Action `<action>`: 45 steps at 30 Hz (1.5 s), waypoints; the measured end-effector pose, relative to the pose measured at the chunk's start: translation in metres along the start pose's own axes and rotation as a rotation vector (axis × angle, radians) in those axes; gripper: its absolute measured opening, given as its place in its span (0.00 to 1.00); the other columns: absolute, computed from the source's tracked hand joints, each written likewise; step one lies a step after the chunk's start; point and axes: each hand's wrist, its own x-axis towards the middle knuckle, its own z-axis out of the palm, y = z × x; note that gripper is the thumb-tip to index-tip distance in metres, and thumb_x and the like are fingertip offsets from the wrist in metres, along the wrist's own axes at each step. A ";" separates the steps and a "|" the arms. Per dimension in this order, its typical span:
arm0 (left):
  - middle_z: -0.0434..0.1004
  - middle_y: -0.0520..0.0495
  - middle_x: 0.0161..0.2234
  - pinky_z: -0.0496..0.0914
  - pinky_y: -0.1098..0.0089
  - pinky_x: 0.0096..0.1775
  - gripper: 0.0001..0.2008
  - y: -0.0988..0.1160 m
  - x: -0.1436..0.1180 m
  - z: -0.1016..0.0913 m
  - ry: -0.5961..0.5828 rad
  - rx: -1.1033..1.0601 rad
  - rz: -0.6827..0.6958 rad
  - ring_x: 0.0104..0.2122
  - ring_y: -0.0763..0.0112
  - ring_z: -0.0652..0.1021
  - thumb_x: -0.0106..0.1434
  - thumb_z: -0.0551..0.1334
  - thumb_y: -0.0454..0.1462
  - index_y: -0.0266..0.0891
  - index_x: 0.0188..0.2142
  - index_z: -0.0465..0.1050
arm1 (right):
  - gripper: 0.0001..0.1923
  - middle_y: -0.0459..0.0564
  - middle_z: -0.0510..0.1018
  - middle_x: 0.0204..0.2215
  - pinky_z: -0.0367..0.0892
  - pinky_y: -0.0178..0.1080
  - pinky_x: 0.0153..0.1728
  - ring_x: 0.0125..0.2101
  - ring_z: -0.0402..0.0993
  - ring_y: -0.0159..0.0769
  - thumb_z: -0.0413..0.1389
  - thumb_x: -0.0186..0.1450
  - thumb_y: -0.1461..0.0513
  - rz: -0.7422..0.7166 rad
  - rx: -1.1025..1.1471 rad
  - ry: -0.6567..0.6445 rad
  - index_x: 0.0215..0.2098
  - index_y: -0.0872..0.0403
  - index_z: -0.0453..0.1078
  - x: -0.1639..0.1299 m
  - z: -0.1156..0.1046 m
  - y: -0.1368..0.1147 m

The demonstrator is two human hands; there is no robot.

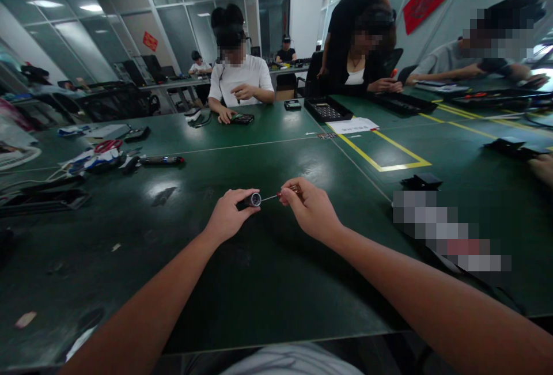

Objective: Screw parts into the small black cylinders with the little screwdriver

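My left hand (230, 213) is closed around a short black cylinder (254, 199), whose round end with a pale ring faces me; its exact kind I cannot make out. In my right hand (309, 208) is a screwdriver (271, 197) with a reddish, partly see-through handle and a thin metal shaft. The shaft points left, and its tip meets or lies just beside the cylinder's ringed end; I cannot tell if it is inside. Both hands are above the green table (259, 283), near its middle.
On the left lie a dark pen-like tool (162, 161), red-handled scissors (108, 146) and a black tray (43, 199). Beyond my hands are a parts tray (327, 109) and a paper sheet (352, 125). Co-workers sit across and to the right; a small black object (421, 182) lies there.
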 end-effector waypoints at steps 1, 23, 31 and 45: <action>0.80 0.46 0.49 0.65 0.52 0.57 0.19 0.000 0.000 0.000 0.004 -0.004 0.002 0.49 0.58 0.77 0.62 0.68 0.39 0.49 0.53 0.76 | 0.07 0.47 0.81 0.29 0.69 0.38 0.33 0.31 0.79 0.36 0.52 0.71 0.58 -0.003 -0.021 0.012 0.39 0.52 0.70 0.000 0.000 0.000; 0.80 0.46 0.49 0.63 0.49 0.59 0.19 -0.002 0.000 0.002 0.027 0.005 -0.006 0.50 0.58 0.77 0.62 0.68 0.38 0.50 0.53 0.76 | 0.08 0.48 0.81 0.30 0.71 0.39 0.34 0.31 0.80 0.36 0.52 0.71 0.57 0.036 0.024 0.028 0.38 0.52 0.70 0.002 0.000 0.005; 0.79 0.47 0.51 0.66 0.54 0.57 0.20 -0.006 0.000 0.000 0.014 -0.053 0.030 0.51 0.61 0.76 0.62 0.68 0.37 0.49 0.54 0.75 | 0.06 0.47 0.81 0.31 0.71 0.40 0.36 0.33 0.80 0.37 0.54 0.70 0.58 0.006 0.029 -0.018 0.41 0.51 0.70 0.002 0.000 0.006; 0.80 0.46 0.48 0.62 0.47 0.59 0.20 0.000 0.000 0.000 -0.002 0.002 0.005 0.49 0.58 0.77 0.61 0.69 0.37 0.49 0.53 0.77 | 0.07 0.48 0.81 0.30 0.68 0.38 0.34 0.31 0.79 0.36 0.52 0.71 0.59 -0.046 -0.064 0.079 0.38 0.52 0.69 -0.002 -0.001 0.001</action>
